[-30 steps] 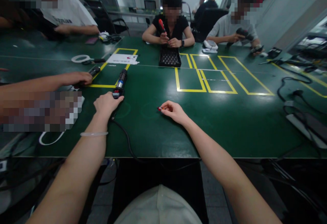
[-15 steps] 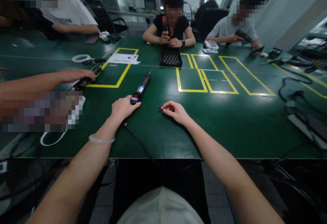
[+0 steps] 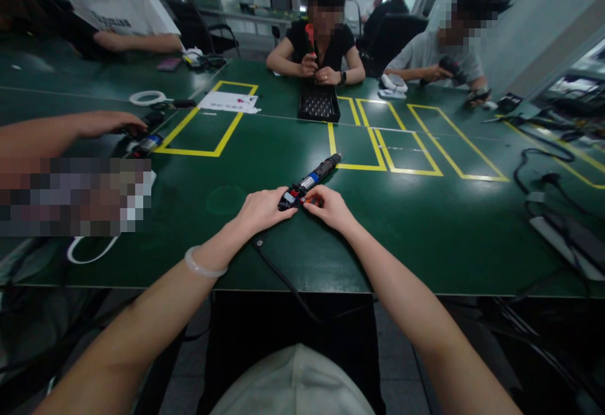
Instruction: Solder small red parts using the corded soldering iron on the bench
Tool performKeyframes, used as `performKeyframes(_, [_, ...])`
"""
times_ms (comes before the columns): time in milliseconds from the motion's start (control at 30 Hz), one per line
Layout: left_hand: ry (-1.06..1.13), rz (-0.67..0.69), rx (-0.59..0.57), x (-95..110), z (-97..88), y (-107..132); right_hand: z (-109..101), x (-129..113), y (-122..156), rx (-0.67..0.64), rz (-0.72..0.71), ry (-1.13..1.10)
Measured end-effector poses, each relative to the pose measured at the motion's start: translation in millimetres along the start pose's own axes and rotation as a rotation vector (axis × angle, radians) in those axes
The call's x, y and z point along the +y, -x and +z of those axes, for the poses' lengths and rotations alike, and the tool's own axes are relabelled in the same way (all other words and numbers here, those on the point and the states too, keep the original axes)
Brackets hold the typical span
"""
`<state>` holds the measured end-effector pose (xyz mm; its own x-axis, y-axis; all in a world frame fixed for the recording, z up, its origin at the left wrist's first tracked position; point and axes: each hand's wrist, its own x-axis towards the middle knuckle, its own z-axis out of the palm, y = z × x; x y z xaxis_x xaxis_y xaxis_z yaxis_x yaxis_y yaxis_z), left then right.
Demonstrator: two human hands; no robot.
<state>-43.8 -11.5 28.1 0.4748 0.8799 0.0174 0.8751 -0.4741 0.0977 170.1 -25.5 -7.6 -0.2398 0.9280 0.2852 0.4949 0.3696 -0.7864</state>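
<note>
My left hand is closed round the rear end of a slim electric screwdriver, its dark body pointing away to the right. A silver and blue section shows along its middle, with red and white parts near the rear. Beside that rear end, my right hand pinches a small red and orange piece against or very near the screwdriver's side; whether they touch I cannot tell. My fingers cover most of the piece. A black cable runs from near my left hand over the table's front edge.
The green table bears yellow tape rectangles. Across it, a person works by a black tray of small parts. At left, another person's hand rests on a similar tool. Cables and a power strip lie right.
My left hand has moved right with the screwdriver, which now points further right and meets my right hand. The neighbour's hand at left has shifted back along their tool.
</note>
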Motion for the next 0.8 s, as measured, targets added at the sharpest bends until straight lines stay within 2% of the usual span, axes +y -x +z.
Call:
performKeyframes(200, [-0.001,0.005,-0.004,0.5,-0.8,0.5,2.2,2.5,1.6,-0.015,-0.058,0.096])
performKeyframes(433, [0.005,0.008,-0.002,-0.4,1.8,0.7,-1.8,-5.6,3.5,-0.044,-0.109,0.228])
performKeyframes(800, [0.035,-0.005,0.005,0.1,2.1,1.4,4.1,-8.9,0.7,-0.011,-0.138,0.253])
